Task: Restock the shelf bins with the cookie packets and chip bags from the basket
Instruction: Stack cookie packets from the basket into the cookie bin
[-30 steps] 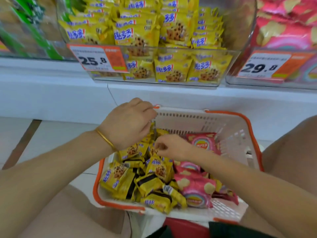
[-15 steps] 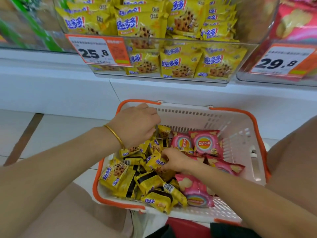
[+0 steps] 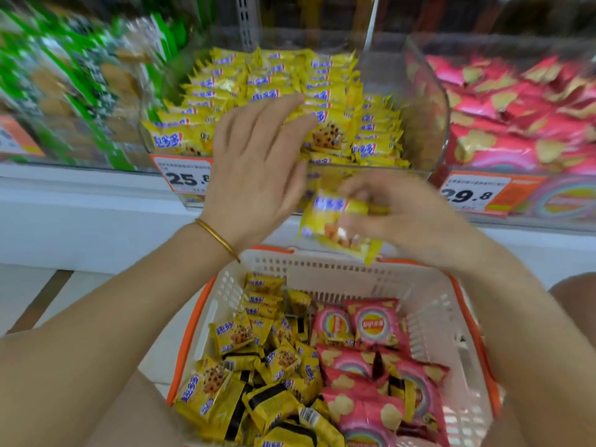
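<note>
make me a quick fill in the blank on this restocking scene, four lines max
1. The right hand pinches a ____ cookie packet above the basket.
2. The left hand, fingers straight over the cookie bin, holds ____.
3. The price tag to the right of the right hand reads ____.
4. In the basket, the chip bags lie to the ____ of the loose cookies.

Missing words: yellow; nothing; 29.8; right
</note>
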Tool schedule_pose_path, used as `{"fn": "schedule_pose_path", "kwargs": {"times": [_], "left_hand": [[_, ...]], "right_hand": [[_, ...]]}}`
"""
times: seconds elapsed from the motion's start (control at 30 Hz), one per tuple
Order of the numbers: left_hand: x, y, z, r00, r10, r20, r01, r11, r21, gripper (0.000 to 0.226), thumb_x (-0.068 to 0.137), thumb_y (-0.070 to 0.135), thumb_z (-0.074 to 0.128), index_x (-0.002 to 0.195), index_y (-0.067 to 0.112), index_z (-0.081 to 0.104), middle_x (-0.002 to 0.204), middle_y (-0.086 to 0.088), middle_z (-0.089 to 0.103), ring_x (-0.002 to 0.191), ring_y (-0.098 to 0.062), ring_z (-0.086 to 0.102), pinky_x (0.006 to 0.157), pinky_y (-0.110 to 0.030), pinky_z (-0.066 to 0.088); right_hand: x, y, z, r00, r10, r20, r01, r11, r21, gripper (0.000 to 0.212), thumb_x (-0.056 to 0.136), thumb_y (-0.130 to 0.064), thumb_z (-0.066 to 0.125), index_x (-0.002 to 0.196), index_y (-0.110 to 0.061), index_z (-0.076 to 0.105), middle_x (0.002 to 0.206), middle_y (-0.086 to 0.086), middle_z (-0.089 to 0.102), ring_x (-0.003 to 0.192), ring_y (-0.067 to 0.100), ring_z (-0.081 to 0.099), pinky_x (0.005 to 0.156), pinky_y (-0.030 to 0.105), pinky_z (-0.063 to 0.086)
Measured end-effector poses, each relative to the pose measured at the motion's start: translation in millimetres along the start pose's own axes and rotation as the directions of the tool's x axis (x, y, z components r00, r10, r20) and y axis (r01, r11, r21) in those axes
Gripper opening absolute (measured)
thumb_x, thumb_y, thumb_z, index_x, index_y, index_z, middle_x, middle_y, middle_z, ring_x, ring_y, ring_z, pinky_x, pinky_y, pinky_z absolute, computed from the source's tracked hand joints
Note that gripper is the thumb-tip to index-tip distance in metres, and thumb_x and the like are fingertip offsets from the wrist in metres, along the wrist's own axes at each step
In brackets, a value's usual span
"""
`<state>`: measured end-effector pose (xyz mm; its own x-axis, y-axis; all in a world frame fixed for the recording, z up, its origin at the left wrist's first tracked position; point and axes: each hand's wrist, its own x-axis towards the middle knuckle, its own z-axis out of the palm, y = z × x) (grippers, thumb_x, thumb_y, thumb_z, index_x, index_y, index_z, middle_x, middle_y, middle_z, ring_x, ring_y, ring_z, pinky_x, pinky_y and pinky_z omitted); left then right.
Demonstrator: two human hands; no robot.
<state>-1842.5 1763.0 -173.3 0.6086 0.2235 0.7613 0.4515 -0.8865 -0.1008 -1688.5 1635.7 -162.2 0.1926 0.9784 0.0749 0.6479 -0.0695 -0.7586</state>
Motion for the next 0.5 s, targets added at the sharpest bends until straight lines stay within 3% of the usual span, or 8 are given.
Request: {"fn": "schedule_pose_path", "kwargs": {"times": [0.1, 0.2, 0.3, 0.4, 0.5], "left_hand": [[4, -9, 5, 0.989, -0.103, 0.104, 0.096, 0.993, 0.071, 0.044, 0.097, 0.031, 0.037, 0.131, 0.008, 0.053, 0.14, -0.015, 0.048, 0.128, -0.033, 0.041, 0.108, -0.048, 0.024], [-1, -15, 13, 0.963, -0.159, 0.216, 0.132, 0.982, 0.135, 0.051, 0.099, 0.039, 0.027, 0.135, 0.011, 0.049, 0.141, -0.015, 0.047, 0.13, -0.034, 0.042, 0.113, -0.051, 0.017], [-5, -19, 17, 0.954, -0.153, 0.258, 0.112, 0.98, 0.167, 0.053, 0.099, 0.041, 0.026, 0.138, 0.011, 0.047, 0.14, -0.016, 0.048, 0.128, -0.035, 0.044, 0.114, -0.051, 0.015], [-6, -20, 17, 0.96, -0.144, 0.241, 0.104, 0.979, 0.173, 0.053, 0.099, 0.041, 0.026, 0.138, 0.011, 0.046, 0.14, -0.015, 0.048, 0.129, -0.035, 0.043, 0.115, -0.052, 0.016], [-6, -20, 18, 0.961, -0.139, 0.24, 0.098, 0.979, 0.177, 0.053, 0.099, 0.04, 0.027, 0.139, 0.01, 0.045, 0.14, -0.016, 0.048, 0.13, -0.035, 0.042, 0.114, -0.053, 0.017]], "right_hand": [[7, -29, -34, 0.95, -0.128, -0.285, 0.08, 0.982, -0.173, 0.029, 0.08, -0.022, 0.072, 0.107, -0.025, 0.06, 0.083, -0.015, 0.052, 0.078, -0.002, 0.046, 0.069, 0.009, 0.036], [34, -40, -45, 0.872, -0.235, -0.43, 0.081, 0.935, -0.346, 0.033, 0.083, -0.023, 0.068, 0.115, -0.019, 0.059, 0.102, -0.012, 0.053, 0.096, 0.004, 0.048, 0.079, 0.015, 0.035], [69, -27, -35, 0.902, -0.231, -0.365, 0.019, 0.865, -0.501, 0.035, 0.083, -0.025, 0.069, 0.115, -0.022, 0.057, 0.117, -0.003, 0.059, 0.112, 0.019, 0.053, 0.092, 0.034, 0.042], [92, -11, -20, 0.937, -0.201, -0.285, 0.026, 0.855, -0.517, 0.034, 0.081, -0.023, 0.071, 0.113, -0.021, 0.059, 0.116, 0.002, 0.061, 0.109, 0.023, 0.055, 0.09, 0.038, 0.045], [100, -6, -15, 0.918, -0.251, -0.308, 0.092, 0.889, -0.449, 0.032, 0.076, -0.021, 0.076, 0.106, -0.02, 0.066, 0.112, 0.005, 0.057, 0.104, 0.022, 0.054, 0.09, 0.039, 0.045]]}}
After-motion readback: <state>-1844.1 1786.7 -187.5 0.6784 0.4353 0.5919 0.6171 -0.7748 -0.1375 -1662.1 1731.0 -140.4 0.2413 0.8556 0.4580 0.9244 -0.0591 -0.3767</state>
